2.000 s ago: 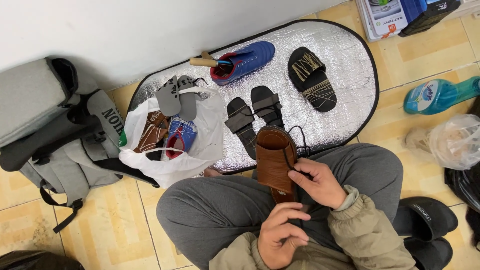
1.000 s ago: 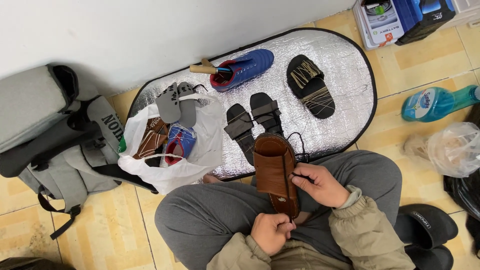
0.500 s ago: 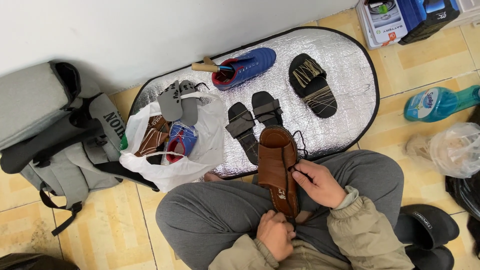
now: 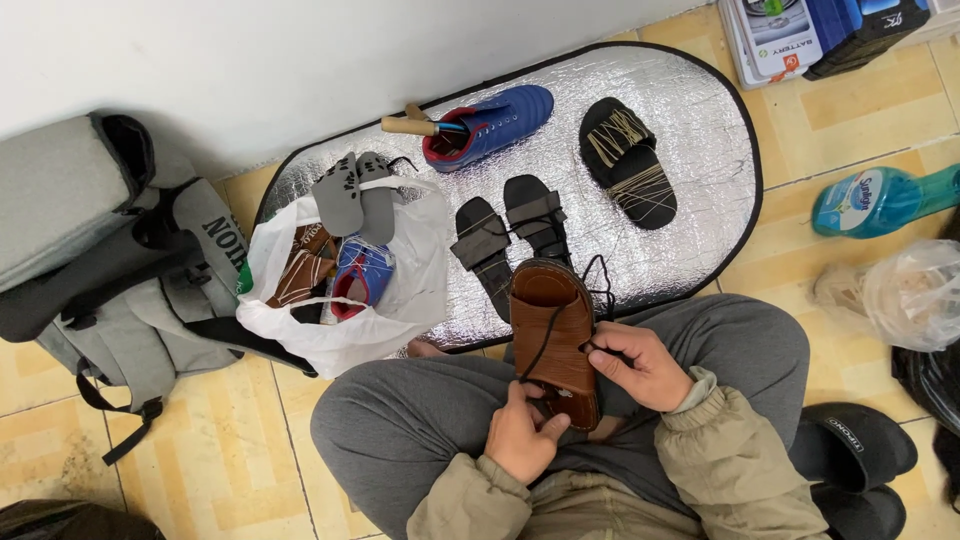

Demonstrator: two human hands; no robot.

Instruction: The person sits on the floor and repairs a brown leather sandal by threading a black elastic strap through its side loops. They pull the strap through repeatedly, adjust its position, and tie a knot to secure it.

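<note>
In the head view, a brown sandal [image 4: 553, 335] is held over the lap, just near the silver mat [image 4: 700, 150]. Its heel is pinched by the left hand [image 4: 522, 438]; black thread [image 4: 540, 345] is gripped by the right hand [image 4: 640, 365]. Thread is best kept taut and the sandal steadied.

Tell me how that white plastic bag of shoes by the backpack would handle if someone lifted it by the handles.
The white plastic bag looks thin and crumpled, so it would probably sag and go floppy. It gapes open, with grey soles poking out the top, so those might tip out. Several shoes inside suggest moderate weight.
</note>
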